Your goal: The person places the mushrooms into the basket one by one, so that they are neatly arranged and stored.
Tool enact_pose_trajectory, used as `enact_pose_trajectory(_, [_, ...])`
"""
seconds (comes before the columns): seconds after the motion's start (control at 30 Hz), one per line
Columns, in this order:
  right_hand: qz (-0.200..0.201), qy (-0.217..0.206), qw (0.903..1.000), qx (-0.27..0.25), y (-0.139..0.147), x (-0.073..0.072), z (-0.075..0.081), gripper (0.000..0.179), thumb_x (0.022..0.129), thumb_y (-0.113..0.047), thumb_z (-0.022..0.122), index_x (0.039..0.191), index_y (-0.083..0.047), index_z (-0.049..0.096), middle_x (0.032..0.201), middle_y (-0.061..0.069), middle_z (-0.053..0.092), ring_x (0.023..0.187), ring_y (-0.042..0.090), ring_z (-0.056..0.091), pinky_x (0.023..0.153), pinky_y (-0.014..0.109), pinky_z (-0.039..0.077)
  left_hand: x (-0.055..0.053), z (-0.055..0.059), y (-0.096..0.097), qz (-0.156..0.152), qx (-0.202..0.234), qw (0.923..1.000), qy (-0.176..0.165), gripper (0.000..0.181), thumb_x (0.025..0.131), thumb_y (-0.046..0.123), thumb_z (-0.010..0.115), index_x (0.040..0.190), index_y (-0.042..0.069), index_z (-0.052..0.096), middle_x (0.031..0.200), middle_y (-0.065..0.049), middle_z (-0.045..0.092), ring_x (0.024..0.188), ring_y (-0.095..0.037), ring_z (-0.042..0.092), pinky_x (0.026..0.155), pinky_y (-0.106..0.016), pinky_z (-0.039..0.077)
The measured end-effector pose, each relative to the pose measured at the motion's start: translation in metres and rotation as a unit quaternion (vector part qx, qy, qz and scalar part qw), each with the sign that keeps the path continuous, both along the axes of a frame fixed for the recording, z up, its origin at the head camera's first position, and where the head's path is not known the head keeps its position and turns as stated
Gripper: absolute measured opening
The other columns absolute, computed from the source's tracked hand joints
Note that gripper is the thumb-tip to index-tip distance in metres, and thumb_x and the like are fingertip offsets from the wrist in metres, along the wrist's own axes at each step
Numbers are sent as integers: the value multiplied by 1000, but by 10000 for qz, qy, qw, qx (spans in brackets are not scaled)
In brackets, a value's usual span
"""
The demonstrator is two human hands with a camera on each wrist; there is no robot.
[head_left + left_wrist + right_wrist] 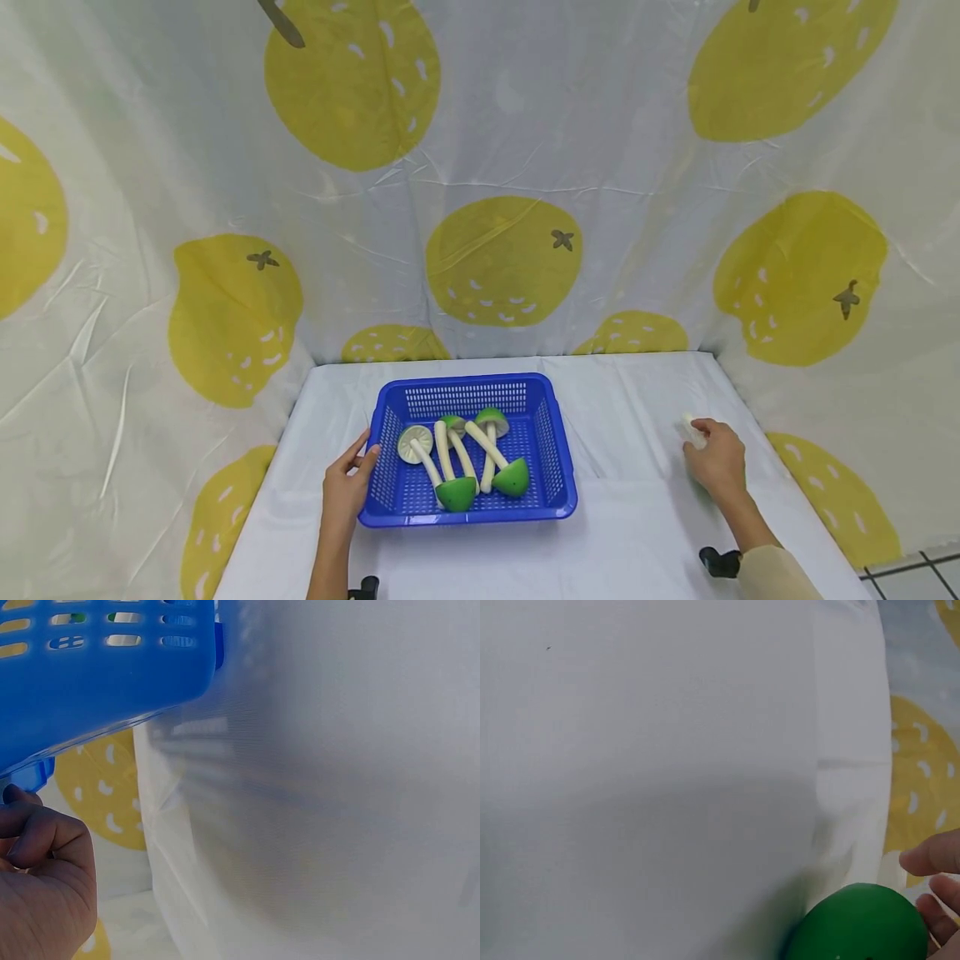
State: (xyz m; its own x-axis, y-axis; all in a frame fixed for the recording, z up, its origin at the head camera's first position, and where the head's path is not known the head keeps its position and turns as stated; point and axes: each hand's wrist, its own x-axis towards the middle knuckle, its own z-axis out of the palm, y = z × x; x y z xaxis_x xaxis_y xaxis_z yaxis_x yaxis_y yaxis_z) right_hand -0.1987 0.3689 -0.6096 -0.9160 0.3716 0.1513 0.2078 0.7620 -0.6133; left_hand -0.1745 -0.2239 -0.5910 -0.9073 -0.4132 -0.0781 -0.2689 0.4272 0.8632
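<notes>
A blue plastic basket [468, 521] stands on the white cloth, with several toy mushrooms [512, 478] lying loose in it; they have green caps and pale stems. My left hand [349, 479] grips the basket's left rim, thumb on the near side. In the left wrist view the curled fingers of the left hand [49, 862] meet the rim's edge. Far to the right, my right hand [717, 460] pinches another toy mushroom [862, 926] by its pale stem [694, 431]. Its green cap shows below the fingers in the right wrist view; the head view mostly hides it behind the hand.
A white cloth [622, 533] covers the table. Behind it and on both sides hangs a pale curtain [630, 233] printed with yellow fruit. Tiled floor [918, 575] shows at the lower right.
</notes>
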Motion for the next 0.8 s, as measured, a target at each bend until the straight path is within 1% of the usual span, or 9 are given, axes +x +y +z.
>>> enact_pose_trajectory(0.1, [-125, 255, 9996, 43, 7, 3, -3, 44, 82, -3, 67, 123, 12, 62, 116, 37, 57, 107, 55, 54, 91, 64, 42, 0, 0, 0, 16, 11, 10000, -2, 60, 97, 56, 64, 149, 25, 57, 94, -6, 62, 103, -25, 55, 85, -38, 45])
enact_pose_trajectory(0.2, [-212, 291, 9993, 81, 15, 8, -6, 43, 83, -4, 66, 122, 13, 61, 114, 37, 57, 104, 54, 55, 88, 63, 43, 0, 1, 1, 9, 12, 10000, -17, 60, 98, 56, 64, 149, 25, 57, 94, -6, 62, 103, -25, 54, 83, -37, 44])
enact_pose_trajectory(0.4, [-339, 98, 9993, 125, 30, 18, -8, 41, 86, -6, 64, 122, 13, 59, 110, 36, 60, 97, 51, 59, 79, 58, 45, 0, 2, 0, 32, 70, 10000, -57, 60, 97, 56, 64, 149, 26, 57, 94, -5, 62, 103, -24, 54, 82, -35, 43])
enact_pose_trajectory(0.57, [-342, -10, 9989, 323, 38, 21, -10, 39, 89, -8, 63, 122, 12, 60, 108, 35, 63, 92, 49, 62, 73, 55, 48, 0, 3, -1, -6, 129, 9999, -71, 62, 97, 58, 64, 149, 26, 57, 94, -5, 62, 105, -25, 54, 84, -36, 43])
enact_pose_trajectory(0.7, [-391, -289, 9974, 527, 40, 23, -6, 40, 91, -13, 64, 125, 8, 61, 110, 31, 66, 88, 46, 64, 65, 51, 49, 1, 3, -1, -40, 144, 9999, -75, 63, 97, 59, 63, 150, 26, 56, 94, -6, 62, 107, -26, 54, 86, -39, 43])
enact_pose_trajectory(0.8, [-405, -458, 9960, 654, 40, 24, -2, 40, 92, -16, 65, 125, 6, 62, 112, 28, 67, 86, 43, 65, 60, 46, 47, 1, 4, -1, -36, 153, 9998, -79, 62, 97, 58, 64, 150, 26, 56, 95, -6, 63, 109, -27, 54, 88, -41, 43])
